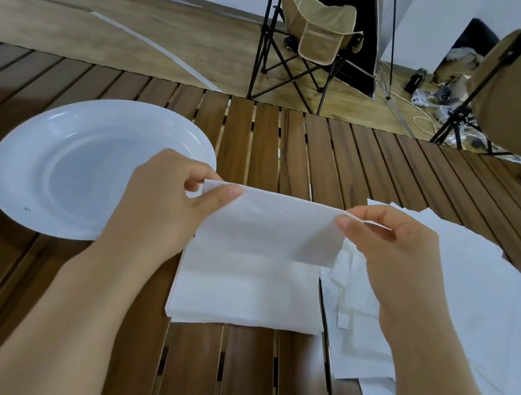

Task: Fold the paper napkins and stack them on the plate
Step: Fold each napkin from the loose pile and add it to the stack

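Plate (50, 160) sits empty at frame left, just beside the left hand (164, 201). Napkin (263, 232) spans centre, long axis left-right, upper corners pinched by left hand and right hand (392, 252). Unfolded pile (476, 305) lies right on the bench (295, 148).

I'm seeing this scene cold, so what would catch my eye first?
First, the white paper napkin mid-fold at the centre, its upper corners pinched by the left hand and right hand above the brown slatted wooden table. To the left lies an empty round white plate; a loose pile of white napkins sprawls right.
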`<state>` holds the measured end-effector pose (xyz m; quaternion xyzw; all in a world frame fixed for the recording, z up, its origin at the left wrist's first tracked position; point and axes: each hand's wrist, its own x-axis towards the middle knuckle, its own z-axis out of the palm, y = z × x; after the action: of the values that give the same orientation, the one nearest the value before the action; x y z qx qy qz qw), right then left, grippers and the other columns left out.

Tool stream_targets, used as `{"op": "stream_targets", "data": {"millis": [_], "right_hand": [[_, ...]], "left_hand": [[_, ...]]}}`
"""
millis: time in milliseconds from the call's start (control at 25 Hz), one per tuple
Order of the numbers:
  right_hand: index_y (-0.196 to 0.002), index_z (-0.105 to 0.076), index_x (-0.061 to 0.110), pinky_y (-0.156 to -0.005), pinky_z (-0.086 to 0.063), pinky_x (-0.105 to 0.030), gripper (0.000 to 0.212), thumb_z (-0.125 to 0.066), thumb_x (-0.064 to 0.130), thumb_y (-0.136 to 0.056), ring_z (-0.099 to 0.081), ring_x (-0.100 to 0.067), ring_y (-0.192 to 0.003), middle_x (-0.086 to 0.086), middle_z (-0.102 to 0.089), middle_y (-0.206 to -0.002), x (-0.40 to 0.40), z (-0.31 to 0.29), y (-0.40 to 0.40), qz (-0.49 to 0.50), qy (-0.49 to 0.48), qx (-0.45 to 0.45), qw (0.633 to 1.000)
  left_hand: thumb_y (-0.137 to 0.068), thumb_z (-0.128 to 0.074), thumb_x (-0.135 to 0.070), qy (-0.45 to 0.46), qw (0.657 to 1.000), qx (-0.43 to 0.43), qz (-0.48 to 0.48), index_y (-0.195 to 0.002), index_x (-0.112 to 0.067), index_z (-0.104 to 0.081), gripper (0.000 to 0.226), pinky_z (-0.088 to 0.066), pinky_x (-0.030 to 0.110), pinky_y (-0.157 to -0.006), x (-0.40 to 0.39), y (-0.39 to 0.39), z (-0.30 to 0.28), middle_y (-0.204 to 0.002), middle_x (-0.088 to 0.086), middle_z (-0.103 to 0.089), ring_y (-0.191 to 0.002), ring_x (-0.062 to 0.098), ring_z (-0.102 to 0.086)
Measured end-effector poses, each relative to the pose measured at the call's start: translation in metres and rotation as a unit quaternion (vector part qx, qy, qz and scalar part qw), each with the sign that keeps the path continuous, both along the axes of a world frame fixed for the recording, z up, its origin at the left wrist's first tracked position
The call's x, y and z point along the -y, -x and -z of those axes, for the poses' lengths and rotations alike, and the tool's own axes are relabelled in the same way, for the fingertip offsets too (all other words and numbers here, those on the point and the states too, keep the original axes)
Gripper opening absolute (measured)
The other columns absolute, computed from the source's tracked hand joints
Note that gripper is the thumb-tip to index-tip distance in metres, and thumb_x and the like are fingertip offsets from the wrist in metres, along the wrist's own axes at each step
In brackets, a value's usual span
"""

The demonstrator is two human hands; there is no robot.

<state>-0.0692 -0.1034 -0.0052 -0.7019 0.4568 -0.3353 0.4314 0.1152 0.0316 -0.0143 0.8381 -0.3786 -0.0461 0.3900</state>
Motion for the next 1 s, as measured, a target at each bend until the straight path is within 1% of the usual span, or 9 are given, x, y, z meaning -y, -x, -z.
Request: {"op": "stream_targets", "data": {"millis": [80, 160, 240, 320, 480, 600, 760, 880, 1000], "right_hand": [[-0.081, -0.070, 0.018, -0.067, -0.042, -0.023, 0.007, -0.068, 0.023, -0.085, -0.056, -0.006, -0.069, 0.003, -0.069, -0.077, 0.001, 0.002, -0.001, -0.003, -0.009, -0.004, 1.000], [-0.083, -0.068, 0.015, -0.071, -0.046, -0.028, 0.010, -0.065, 0.023, -0.087, -0.056, -0.015, -0.073, -0.002, -0.067, -0.077, 0.002, 0.006, -0.003, -0.018, -0.025, -0.029, 0.999], [-0.083, -0.065, 0.012, -0.067, -0.044, -0.030, 0.011, -0.065, 0.022, -0.087, -0.053, -0.018, -0.071, -0.004, -0.062, -0.075, 0.001, 0.014, -0.005, -0.024, -0.053, -0.053, 0.997], [-0.085, -0.063, 0.012, -0.060, -0.039, -0.026, 0.011, -0.066, 0.022, -0.086, -0.052, -0.015, -0.070, -0.001, -0.061, -0.077, 0.000, 0.024, -0.009, -0.022, -0.060, -0.095, 0.993], [-0.105, -0.055, 0.017, -0.055, -0.035, -0.020, 0.020, -0.064, 0.020, -0.088, -0.050, -0.007, -0.074, -0.003, -0.061, -0.091, -0.001, 0.043, -0.014, -0.025, -0.056, -0.202, 0.978], [-0.118, -0.047, 0.018, -0.054, -0.035, -0.018, 0.030, -0.059, 0.015, -0.091, -0.051, -0.010, -0.078, -0.006, -0.059, -0.101, -0.003, 0.052, -0.015, -0.044, -0.048, -0.238, 0.969], [-0.116, -0.051, 0.017, -0.057, -0.032, -0.015, 0.028, -0.062, 0.019, -0.091, -0.049, -0.015, -0.088, -0.002, -0.054, -0.112, -0.001, 0.044, -0.013, -0.044, 0.007, -0.277, 0.960], [-0.107, -0.062, 0.017, -0.075, -0.040, -0.026, 0.017, -0.060, 0.021, -0.091, -0.050, -0.017, -0.091, -0.003, -0.051, -0.117, 0.006, 0.035, -0.004, -0.006, 0.074, -0.337, 0.938], [-0.113, -0.063, 0.018, -0.096, -0.036, -0.042, 0.024, -0.057, 0.021, -0.091, -0.048, -0.026, -0.116, -0.003, -0.045, -0.134, 0.011, 0.033, 0.006, 0.044, 0.079, -0.425, 0.900]], "left_hand": [[-0.086, -0.055, -0.050, -0.013, 1.000, -0.001, -0.009, -0.083, -0.023, -0.065, 0.029, -0.034, 0.018, -0.073, 0.000, 0.000, 0.000, -0.091, -0.008, -0.061, -0.084, 0.008, -0.053], [-0.089, -0.053, -0.048, -0.045, 0.999, -0.010, -0.007, -0.074, -0.015, -0.064, 0.037, -0.042, 0.025, -0.069, 0.000, 0.001, 0.000, -0.078, -0.002, -0.064, -0.074, 0.013, -0.057], [-0.091, -0.053, -0.044, -0.099, 0.995, -0.022, -0.003, -0.064, -0.019, -0.056, 0.037, -0.039, 0.025, -0.060, -0.001, 0.002, 0.002, -0.066, 0.001, -0.059, -0.066, 0.014, -0.055], [-0.091, -0.056, -0.039, -0.149, 0.988, -0.049, -0.005, -0.062, -0.023, -0.051, 0.034, -0.040, 0.025, -0.062, -0.002, 0.003, 0.006, -0.071, 0.001, -0.060, -0.068, 0.015, -0.056], [-0.089, -0.063, -0.021, -0.204, 0.968, -0.144, -0.006, -0.074, -0.028, -0.060, 0.017, -0.055, 0.040, -0.083, 0.000, 0.003, 0.019, -0.086, 0.001, -0.067, -0.082, 0.021, -0.064], [-0.088, -0.064, -0.017, -0.277, 0.948, -0.154, 0.006, -0.089, -0.019, -0.068, 0.005, -0.055, 0.038, -0.084, 0.001, 0.003, 0.026, -0.092, 0.005, -0.068, -0.087, 0.022, -0.065], [-0.091, -0.060, -0.024, -0.310, 0.944, -0.117, -0.001, -0.102, -0.013, -0.067, 0.017, -0.047, 0.028, -0.078, 0.000, 0.004, 0.019, -0.102, 0.008, -0.066, -0.093, 0.022, -0.062], [-0.091, -0.060, -0.027, -0.300, 0.950, -0.083, -0.016, -0.110, -0.013, -0.063, 0.024, -0.042, 0.027, -0.076, -0.002, 0.005, 0.014, -0.110, 0.007, -0.064, -0.097, 0.022, -0.060], [-0.092, -0.058, -0.028, -0.306, 0.949, -0.082, 0.002, -0.116, -0.014, -0.059, 0.028, -0.040, 0.026, -0.078, -0.001, 0.007, 0.015, -0.113, 0.004, -0.062, -0.100, 0.020, -0.057]]}}
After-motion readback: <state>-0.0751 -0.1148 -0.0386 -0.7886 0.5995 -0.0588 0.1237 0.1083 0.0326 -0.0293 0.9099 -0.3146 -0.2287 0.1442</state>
